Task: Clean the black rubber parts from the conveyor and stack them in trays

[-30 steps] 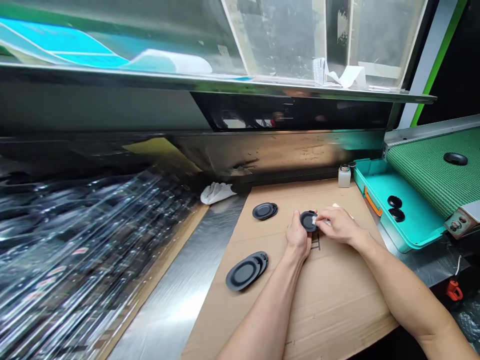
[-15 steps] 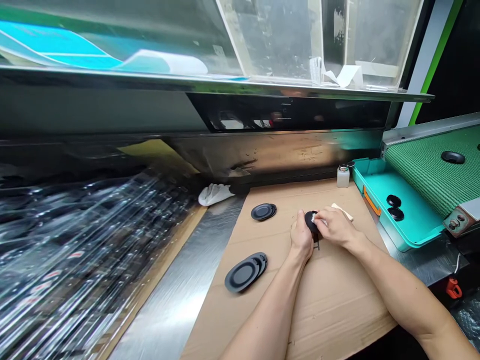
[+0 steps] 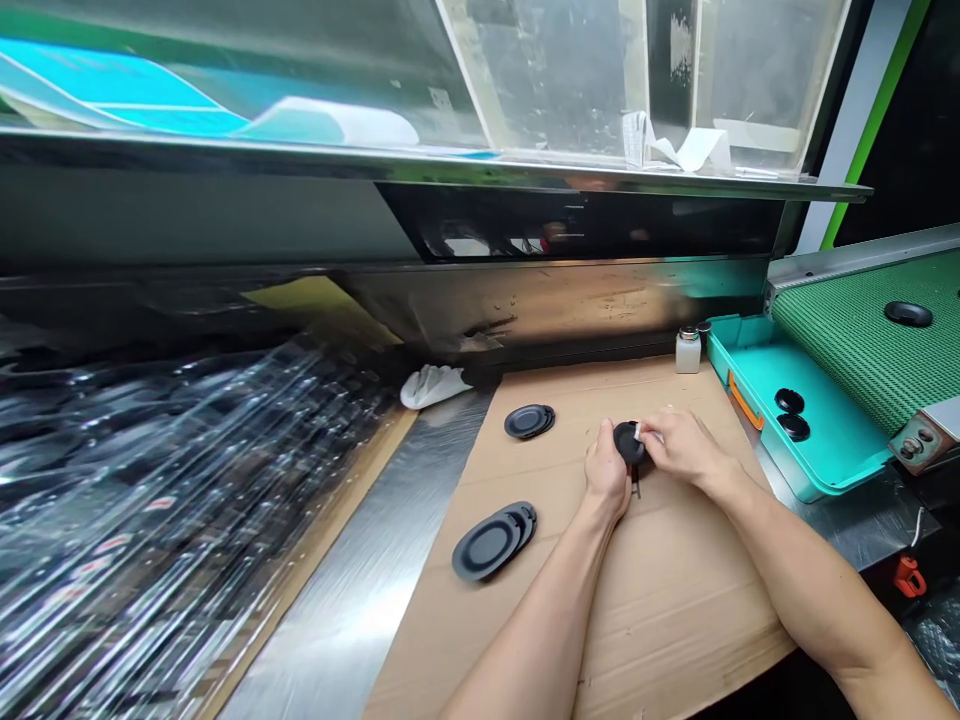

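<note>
Matte black round disc [image 3: 627, 444] lies over brown cardboard [image 3: 675, 570], fingers and thumb of the left hand [image 3: 606, 470] closed on its edge; the right hand [image 3: 686, 447] pinches a small white wad [image 3: 638, 431] at its two o'clock. Face work seems in hand, wanting steady support. Teal plastic tray [image 3: 832, 455] bounds three o'clock; bare cardboard spreads toward five.

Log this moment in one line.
left hand: holds black disc | right hand: white wad on disc | bin: two black parts

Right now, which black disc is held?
The disc in the left hand; the others lie on the cardboard, in the tray or on the belt.
</note>
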Available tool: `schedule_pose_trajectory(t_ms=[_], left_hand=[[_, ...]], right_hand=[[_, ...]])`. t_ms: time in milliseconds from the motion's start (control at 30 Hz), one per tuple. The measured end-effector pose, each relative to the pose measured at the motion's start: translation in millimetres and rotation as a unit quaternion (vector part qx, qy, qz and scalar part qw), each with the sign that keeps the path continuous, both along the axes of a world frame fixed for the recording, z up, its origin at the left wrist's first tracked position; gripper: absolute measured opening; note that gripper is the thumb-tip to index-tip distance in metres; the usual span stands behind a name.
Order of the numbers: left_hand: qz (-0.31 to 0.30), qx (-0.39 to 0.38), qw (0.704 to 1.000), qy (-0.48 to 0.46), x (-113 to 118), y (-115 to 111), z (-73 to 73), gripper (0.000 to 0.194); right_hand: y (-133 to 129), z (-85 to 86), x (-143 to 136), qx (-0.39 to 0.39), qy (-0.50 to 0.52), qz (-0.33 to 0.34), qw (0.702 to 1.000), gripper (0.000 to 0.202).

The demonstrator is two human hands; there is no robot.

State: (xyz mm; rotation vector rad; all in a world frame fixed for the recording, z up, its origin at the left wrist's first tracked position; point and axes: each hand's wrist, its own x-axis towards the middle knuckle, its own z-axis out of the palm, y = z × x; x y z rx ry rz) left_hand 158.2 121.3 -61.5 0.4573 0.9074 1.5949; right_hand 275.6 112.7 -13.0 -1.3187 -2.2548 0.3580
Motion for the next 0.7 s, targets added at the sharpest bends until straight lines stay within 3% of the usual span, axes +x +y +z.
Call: schedule_pose_trajectory(t_ms=[133,300,433,500,600,700], left_hand=[[0.011,-0.011,1.0,-0.012,0.5,-1.9,2.1,0.036],[0.003,-0.006,1.0,-0.023,0.7,-3.0,1.3,0.034],[0.008,-0.048,0.997,-0.057,-3.9,0.0,1.2,0.033],[-0.004,-0.068,0.995,-0.08,-9.4,3.7,3.2,0.038],[0.022,-0.085,0.99,-0.107,-21.2,11.1,6.2,0.038],[0.035,-0.081,0.987,-0.138,-33.0,16.2,6.7,0.034]], right_hand=[[0.4,-3.5,-3.3,0.004,0.019,0.056,0.998,0.014],[0.2,-6.9,-6.4,0.015,0.051,0.001,0.999,0.015],[-2.1,-8.2,-10.7,-0.001,0.108,0.097,0.989,0.013],[-2.7,-6.2,-8.9,-0.007,0.091,0.112,0.99,0.013],[-4.0,0.8,-0.9,-0.021,0.023,0.081,0.996,0.014],[-6.0,8.1,7.5,-0.09,-0.014,0.075,0.993,0.016]])
